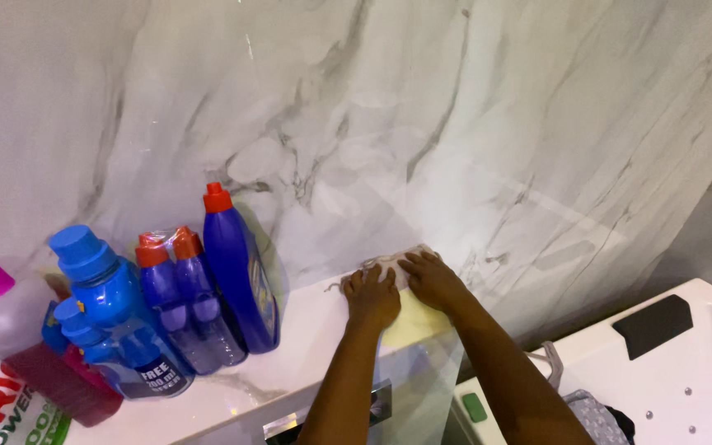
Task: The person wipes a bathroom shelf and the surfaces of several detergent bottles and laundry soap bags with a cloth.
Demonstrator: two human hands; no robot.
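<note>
Cloth [405,317], pale yellow with a frayed grey edge, lies flat on the glossy white ledge [306,330] at centre frame. Left hand [372,297] and right hand [432,280] press on it side by side, fingers spread. Veined marble wall [422,124] rises behind; blue plastic bottles [183,288] cluster lower left.

Home bathroom. Walls were grey-veined marble tile [422,124], white bathtub [702,387] with black headrest [651,324] sat at lower right, and blue cleaning-liquid bottles [199,280] were lined up on a white ledge [306,330].
</note>
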